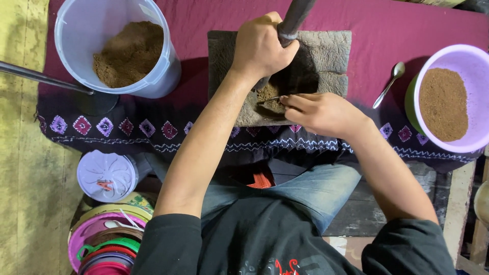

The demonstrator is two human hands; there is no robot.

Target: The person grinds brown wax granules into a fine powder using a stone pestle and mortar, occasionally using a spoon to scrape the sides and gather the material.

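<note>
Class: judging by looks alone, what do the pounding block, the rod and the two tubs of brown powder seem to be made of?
Block: probably rough weathered wood, grey and grooved.
Rod, gripped by the left hand: likely metal, dark, smooth sheen.
White tub and lilac tub: plastic, thin and glossy.

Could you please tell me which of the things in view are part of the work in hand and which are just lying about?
In use:
- left hand gripping the dark pestle
- right hand at the brown powder
- wooden block

Lying about:
- clear tub of powder
- purple bowl of powder
- spoon
- white lid
- stacked coloured lids
</note>
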